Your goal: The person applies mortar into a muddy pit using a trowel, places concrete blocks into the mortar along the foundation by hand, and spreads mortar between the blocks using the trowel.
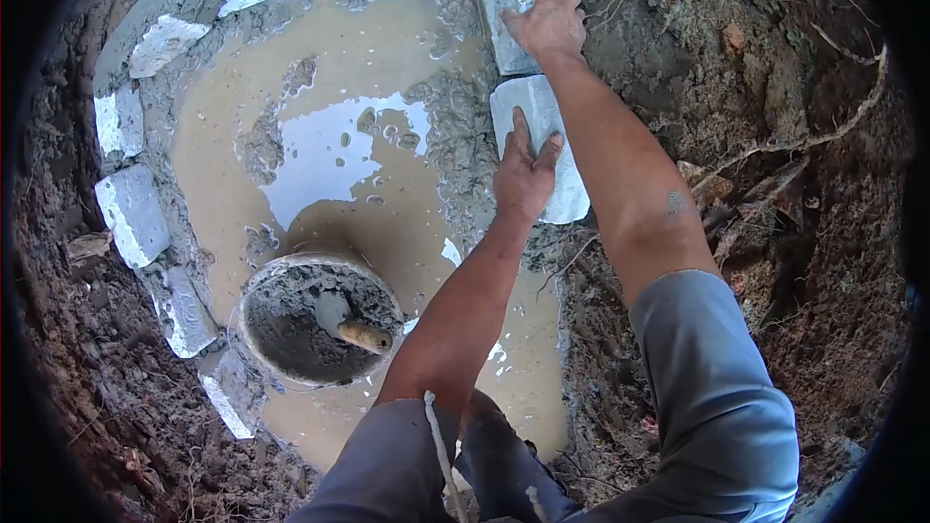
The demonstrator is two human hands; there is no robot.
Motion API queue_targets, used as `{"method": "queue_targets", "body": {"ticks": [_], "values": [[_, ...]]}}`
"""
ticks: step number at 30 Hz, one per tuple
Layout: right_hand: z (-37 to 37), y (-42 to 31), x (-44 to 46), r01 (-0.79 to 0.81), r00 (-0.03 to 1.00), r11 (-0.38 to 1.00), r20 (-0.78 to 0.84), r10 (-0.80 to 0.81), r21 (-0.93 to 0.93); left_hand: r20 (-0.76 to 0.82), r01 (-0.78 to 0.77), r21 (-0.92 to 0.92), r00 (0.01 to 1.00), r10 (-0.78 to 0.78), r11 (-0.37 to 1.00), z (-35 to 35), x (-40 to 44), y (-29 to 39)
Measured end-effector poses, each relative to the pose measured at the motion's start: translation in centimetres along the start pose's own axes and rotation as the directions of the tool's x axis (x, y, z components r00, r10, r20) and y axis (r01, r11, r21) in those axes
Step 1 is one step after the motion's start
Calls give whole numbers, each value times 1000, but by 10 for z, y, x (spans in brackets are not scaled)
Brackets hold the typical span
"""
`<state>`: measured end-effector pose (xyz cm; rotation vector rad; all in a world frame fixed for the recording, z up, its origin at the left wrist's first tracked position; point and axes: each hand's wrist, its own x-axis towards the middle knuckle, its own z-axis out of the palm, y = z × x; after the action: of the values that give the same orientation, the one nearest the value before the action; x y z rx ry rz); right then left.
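My left hand [526, 177] rests on a pale stone block [567, 184], index finger stretched forward and thumb spread to the right. Farther up, my right hand [549, 27] spans another pale block [496, 5]. Its thumb is on the top near the left side, the index finger points along the top, and the other fingers curl at the right edge. The two blocks lie end to end on grey mortar [455, 126]. A round bucket [254, 344] of mortar stands left of my left forearm, with a wooden-handled trowel [365, 335] in it.
Muddy water [387, 29] covers the pit floor. Several mortared blocks, including one block [133, 216], line the left side; more stand at the top. Rough soil banks [804, 48] rise around it, with a root [814, 140] sticking out on the right.
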<state>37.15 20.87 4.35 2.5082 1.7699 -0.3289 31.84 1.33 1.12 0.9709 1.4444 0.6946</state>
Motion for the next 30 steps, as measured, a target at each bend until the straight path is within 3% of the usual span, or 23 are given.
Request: {"method": "queue_targets", "body": {"ticks": [2,11,14,17,23,26,30], "values": [[4,3,7,-13,1000,1000,-22,13,-16,-47,-37,-3,998,37,999,6,4,-7],[2,8,9,2,999,998,-42,1,69,72,90,-187,994,-77,978,-4,3,7],[4,18,6,41,997,996,-70,-35,85,5,31,-161,1000,-30,987,5,7,-7],[13,23,8,107,990,993,-95,-101,60,66,91,-173,995,-80,981,-2,5,5],[5,5,11,0,998,993,-56,7,119,15,52,-155,999,-50,987,6,6,-6],[11,-1,-8,93,993,996,-67,-93,-7,9,8,-165,1000,-7,986,10,9,-17],[16,-3,-6,139,988,990,-67,-138,19,11,32,-110,999,-31,993,4,7,-9]]}}
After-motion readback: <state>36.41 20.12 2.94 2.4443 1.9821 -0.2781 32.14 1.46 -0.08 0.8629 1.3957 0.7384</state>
